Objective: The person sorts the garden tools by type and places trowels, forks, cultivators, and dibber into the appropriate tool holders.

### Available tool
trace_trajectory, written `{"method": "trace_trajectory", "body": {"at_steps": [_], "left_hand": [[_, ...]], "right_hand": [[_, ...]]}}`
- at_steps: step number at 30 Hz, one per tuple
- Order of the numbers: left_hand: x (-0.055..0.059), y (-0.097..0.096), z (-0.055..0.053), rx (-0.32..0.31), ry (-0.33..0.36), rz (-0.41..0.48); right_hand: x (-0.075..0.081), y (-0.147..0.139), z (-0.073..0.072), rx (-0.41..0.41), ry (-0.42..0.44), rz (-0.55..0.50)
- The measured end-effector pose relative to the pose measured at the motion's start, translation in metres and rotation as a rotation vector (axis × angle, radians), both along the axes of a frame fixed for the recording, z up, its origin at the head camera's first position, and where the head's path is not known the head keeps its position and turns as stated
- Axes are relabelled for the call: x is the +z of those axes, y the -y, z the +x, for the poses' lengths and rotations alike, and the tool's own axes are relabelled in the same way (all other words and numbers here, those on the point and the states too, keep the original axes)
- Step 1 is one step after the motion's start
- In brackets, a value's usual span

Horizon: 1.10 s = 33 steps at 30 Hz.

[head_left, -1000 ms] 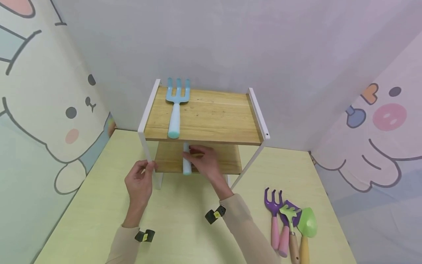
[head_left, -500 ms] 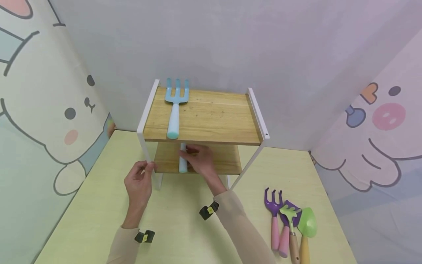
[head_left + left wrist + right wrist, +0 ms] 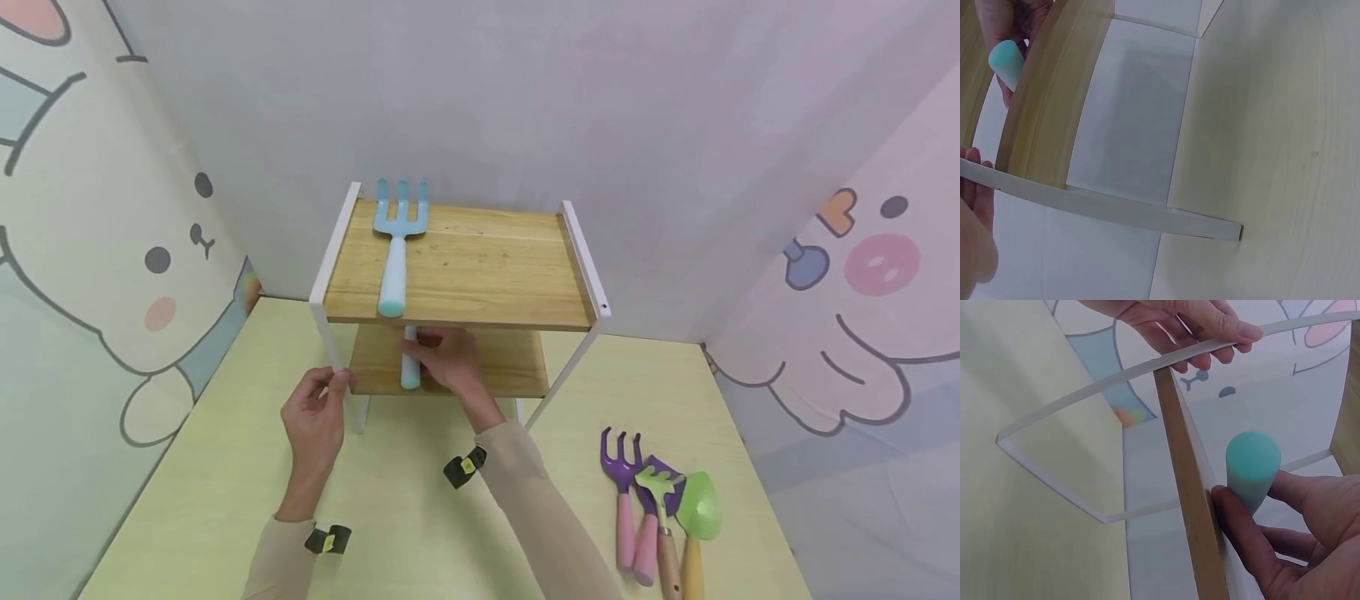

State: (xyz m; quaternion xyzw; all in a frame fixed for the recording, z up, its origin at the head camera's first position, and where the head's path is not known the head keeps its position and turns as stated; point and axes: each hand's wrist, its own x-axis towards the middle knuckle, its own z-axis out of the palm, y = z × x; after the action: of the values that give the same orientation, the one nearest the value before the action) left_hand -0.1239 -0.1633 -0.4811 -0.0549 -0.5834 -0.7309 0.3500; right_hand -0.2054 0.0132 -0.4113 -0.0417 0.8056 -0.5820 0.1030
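Observation:
A two-tier wooden rack [image 3: 495, 271] with a white metal frame stands on the table. My left hand [image 3: 313, 417] pinches its front left post between thumb and fingers, also seen in the right wrist view. Between the tiers, my right hand [image 3: 450, 358] grips the pale blue handle [image 3: 410, 372] of a garden tool over the left part of the lower shelf [image 3: 517, 367]. The handle's teal end [image 3: 1254, 456] points toward the front; the tool's head is hidden under the upper tier. A light blue hand fork [image 3: 395, 250] lies on the upper tier's left side, tines to the back.
To the right on the table lie a purple hand fork [image 3: 621, 475] with a pink handle, another purple tool [image 3: 647, 546], a small green rake [image 3: 663, 508] and a green trowel [image 3: 699, 508]. Printed curtains [image 3: 480, 100] close in the back and sides.
My right hand has shifted left along the lower shelf with the blue-handled garden tool, its handle end moving slightly back. My left hand stays on the post.

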Motion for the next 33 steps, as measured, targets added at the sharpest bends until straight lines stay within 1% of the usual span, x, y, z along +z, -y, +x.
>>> {"method": "trace_trajectory", "body": {"at_steps": [7, 9, 11, 14, 16, 20, 24, 29, 33], "left_hand": [[-0.001, 0.001, 0.000, 0.003, 0.015, -0.027], [-0.001, 0.001, 0.000, 0.009, 0.022, -0.040], [-0.001, 0.001, 0.000, 0.005, 0.019, -0.036], [-0.001, 0.001, 0.000, -0.005, 0.010, -0.029], [-0.001, 0.001, 0.000, -0.011, 0.003, -0.024], [-0.001, 0.001, 0.000, -0.009, -0.004, -0.029], [0.000, 0.000, 0.001, -0.008, -0.007, -0.025], [0.000, 0.000, 0.001, -0.001, -0.003, -0.032], [-0.001, 0.001, 0.000, -0.003, -0.020, -0.016]], "right_hand": [[0.003, 0.006, -0.001, -0.026, -0.039, 0.016], [0.003, 0.008, -0.001, -0.031, -0.042, 0.002], [0.004, 0.010, -0.001, -0.035, -0.044, -0.010], [0.004, 0.012, 0.000, -0.033, -0.054, -0.019], [0.004, 0.013, 0.000, -0.028, -0.077, -0.010], [0.003, 0.013, 0.001, -0.013, -0.108, -0.005], [0.002, 0.011, 0.002, 0.001, -0.103, -0.024], [0.001, 0.008, 0.002, 0.021, -0.129, 0.032], [0.001, 0.005, 0.004, 0.046, -0.190, 0.100]]}}
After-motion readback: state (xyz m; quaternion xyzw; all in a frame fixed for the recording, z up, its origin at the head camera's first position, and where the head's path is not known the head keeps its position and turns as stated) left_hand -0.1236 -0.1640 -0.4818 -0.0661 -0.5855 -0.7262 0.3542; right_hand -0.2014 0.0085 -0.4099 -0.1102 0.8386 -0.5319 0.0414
